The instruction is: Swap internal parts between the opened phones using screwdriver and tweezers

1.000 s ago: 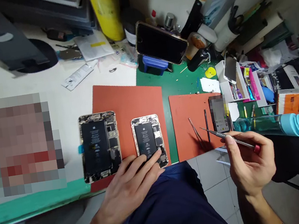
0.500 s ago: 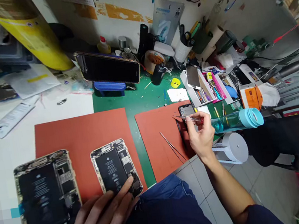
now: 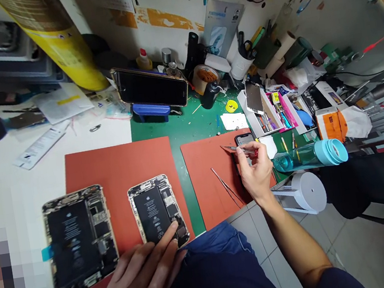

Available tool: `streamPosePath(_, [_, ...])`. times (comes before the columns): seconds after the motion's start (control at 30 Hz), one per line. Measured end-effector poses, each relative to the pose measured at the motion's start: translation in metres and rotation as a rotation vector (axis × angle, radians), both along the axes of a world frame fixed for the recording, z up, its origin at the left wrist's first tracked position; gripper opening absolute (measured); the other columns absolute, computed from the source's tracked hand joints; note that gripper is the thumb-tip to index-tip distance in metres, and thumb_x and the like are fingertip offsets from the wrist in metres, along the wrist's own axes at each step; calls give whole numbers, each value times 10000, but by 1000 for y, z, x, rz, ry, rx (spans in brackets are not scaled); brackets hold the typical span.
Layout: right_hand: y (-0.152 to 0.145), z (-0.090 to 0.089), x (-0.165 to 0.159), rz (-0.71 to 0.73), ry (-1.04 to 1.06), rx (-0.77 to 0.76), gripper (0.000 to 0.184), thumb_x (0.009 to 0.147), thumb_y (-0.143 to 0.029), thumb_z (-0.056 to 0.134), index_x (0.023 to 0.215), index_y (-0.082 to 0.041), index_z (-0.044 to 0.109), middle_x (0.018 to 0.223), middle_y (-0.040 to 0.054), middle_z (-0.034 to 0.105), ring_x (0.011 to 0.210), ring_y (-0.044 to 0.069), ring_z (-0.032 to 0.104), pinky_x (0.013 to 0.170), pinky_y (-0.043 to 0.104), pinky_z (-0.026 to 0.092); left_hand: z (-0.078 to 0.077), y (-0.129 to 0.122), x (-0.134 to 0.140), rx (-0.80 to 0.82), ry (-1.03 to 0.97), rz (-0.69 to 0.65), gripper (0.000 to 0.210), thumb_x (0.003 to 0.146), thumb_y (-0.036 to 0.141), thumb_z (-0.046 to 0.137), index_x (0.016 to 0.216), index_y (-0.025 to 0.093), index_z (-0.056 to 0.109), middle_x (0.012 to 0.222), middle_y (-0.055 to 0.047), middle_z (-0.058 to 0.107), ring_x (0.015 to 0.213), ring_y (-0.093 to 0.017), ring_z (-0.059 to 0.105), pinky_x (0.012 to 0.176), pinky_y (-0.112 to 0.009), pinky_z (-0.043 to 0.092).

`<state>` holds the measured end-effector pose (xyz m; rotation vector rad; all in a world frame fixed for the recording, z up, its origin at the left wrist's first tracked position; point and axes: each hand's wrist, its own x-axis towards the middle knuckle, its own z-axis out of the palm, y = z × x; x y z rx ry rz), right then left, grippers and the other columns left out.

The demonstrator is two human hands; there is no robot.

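Observation:
My left hand [image 3: 139,277] lies with fingers stretched out over the lower end of a smaller opened phone [image 3: 151,212], its index fingertip on the phone's lower right part. The phone's black battery and inner boards show. To its left lies a larger opened phone [image 3: 74,248], also with battery and boards bare. My right hand [image 3: 257,172] pinches a small screwdriver [image 3: 232,148] with a red end, its thin tip pointing left above the right-hand mat. Tweezers [image 3: 226,186] lie on that mat. Partly behind my right hand is a phone with a lit screen [image 3: 244,139].
Two red-brown mats [image 3: 116,167] lie on the green and white worktop. A phone on a blue stand [image 3: 151,90] is at the back. Trays of pens and tools [image 3: 264,119] and a teal bottle [image 3: 311,155] stand right. A white stool [image 3: 309,192] is below.
The view has shifted, so the worktop sits further right in the picture. My right hand and the screwdriver have moved slightly left over the mat. My left hand stays on the smaller phone.

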<state>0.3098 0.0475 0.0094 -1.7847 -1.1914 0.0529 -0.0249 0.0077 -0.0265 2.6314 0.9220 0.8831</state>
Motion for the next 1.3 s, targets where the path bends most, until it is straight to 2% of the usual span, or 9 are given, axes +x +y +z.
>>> streamPosePath(0.1, [-2, 3, 0, 2, 25, 9, 168, 1014, -359, 710, 1081, -231, 626, 985, 53, 773, 856, 200, 761, 800, 353, 624, 9, 2, 10, 66, 69, -5, 255, 1067, 262, 652, 1303, 191, 716, 1110, -70, 832, 906, -274, 679, 905, -449, 505])
streamPosePath(0.2, [-16, 15, -8, 2, 121, -2, 193, 1005, -363, 742, 1099, -235, 633, 1019, 57, 778, 885, 199, 771, 817, 345, 626, 15, 1, 15, 18, 72, 41, 370, 1054, 230, 681, 1420, 182, 661, 1268, -65, 815, 918, -247, 664, 916, -433, 512])
streamPosePath(0.3, [-42, 31, -25, 70, 414, -87, 245, 960, -376, 813, 1072, -248, 637, 992, 31, 769, 813, 180, 765, 751, 310, 619, 18, -2, 16, -49, 46, 54, 413, 1065, 178, 660, 1475, 194, 614, 1351, -41, 794, 941, -228, 637, 942, -414, 516])
streamPosePath(0.4, [-69, 42, -47, 241, 697, -264, 246, 948, -363, 839, 1036, -248, 640, 874, 8, 752, 701, 161, 736, 652, 275, 593, 21, -5, 17, -94, 28, 84, 378, 1071, 174, 656, 1446, 207, 621, 1389, -23, 778, 971, -224, 622, 971, -404, 517])
streamPosePath(0.47, [-81, 44, -62, 317, 818, -339, 231, 951, -359, 838, 1005, -243, 645, 860, 6, 741, 690, 154, 729, 647, 268, 589, 22, -6, 18, -122, 27, 93, 371, 1067, 171, 664, 1435, 193, 625, 1368, -32, 785, 968, -220, 613, 972, -390, 513])
streamPosePath(0.57, [-89, 39, -80, 352, 921, -384, 232, 944, -360, 846, 981, -241, 651, 874, 2, 732, 698, 146, 731, 666, 264, 587, 24, -7, 19, -165, 27, 94, 365, 1079, 190, 650, 1441, 155, 621, 1311, -60, 796, 935, -215, 586, 932, -379, 504])
streamPosePath(0.8, [-87, 29, -93, 327, 986, -409, 255, 929, -375, 864, 978, -243, 652, 879, -2, 723, 713, 139, 719, 686, 258, 568, 27, -9, 19, -242, 31, 81, 188, 1103, 197, 592, 1262, 173, 690, 1442, -34, 741, 944, -221, 523, 910, -390, 476])
streamPosePath(1.1, [-90, 24, -93, 313, 952, -436, 249, 941, -368, 856, 1013, -243, 653, 901, 4, 743, 720, 150, 733, 667, 262, 568, 14, -17, 12, -376, 33, 81, 191, 1089, 167, 605, 1222, 230, 727, 1520, -17, 688, 1089, -217, 536, 959, -388, 488])
streamPosePath(1.3, [-91, 26, -95, 303, 941, -430, 246, 937, -362, 859, 1008, -244, 655, 903, 4, 744, 721, 153, 731, 663, 265, 574, 15, -15, 13, -348, 33, 75, 119, 1095, 182, 599, 1094, 214, 714, 1525, -19, 688, 1059, -229, 526, 926, -394, 482])
